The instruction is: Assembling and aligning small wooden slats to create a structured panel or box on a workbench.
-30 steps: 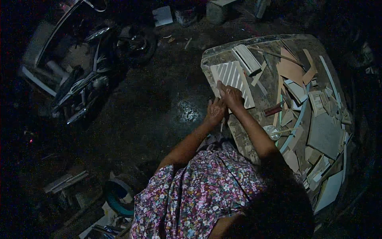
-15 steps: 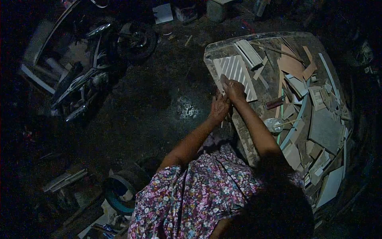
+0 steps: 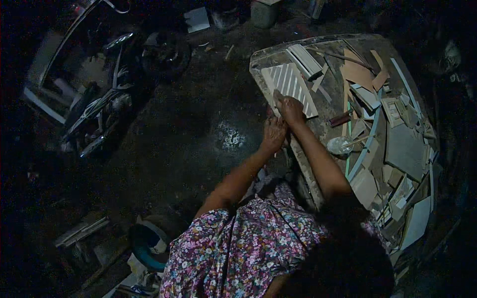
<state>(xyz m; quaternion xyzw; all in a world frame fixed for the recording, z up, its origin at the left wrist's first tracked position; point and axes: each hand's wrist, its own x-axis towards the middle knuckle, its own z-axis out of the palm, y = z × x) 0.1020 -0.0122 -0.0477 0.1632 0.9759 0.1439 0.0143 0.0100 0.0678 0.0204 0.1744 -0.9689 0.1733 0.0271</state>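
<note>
A pale board with slanting light and dark stripes (image 3: 290, 82) lies at the left side of the worktable. My right hand (image 3: 291, 109) is closed over its near part, fingers bent and pressed together. Whatever those fingers hold is hidden. Close below it, at the table's left edge beside the board's near corner, my left hand (image 3: 275, 133) has its fingers bunched together. Its fingertips are dim, and what they grip cannot be made out. The two hands almost touch.
The worktable (image 3: 323, 107) carries a stack of pale strips (image 3: 304, 61), a dark reddish block (image 3: 340, 119), a clear plastic container (image 3: 340, 145) and many board offcuts (image 3: 406, 149). A motorcycle (image 3: 107, 97) stands at the far left. A round teal-rimmed container (image 3: 144, 251) sits lower left.
The whole view has shifted slightly, so the table and board appear a little higher and further left. My right hand sits slightly nearer the board's near end. My left hand stays beside it.
</note>
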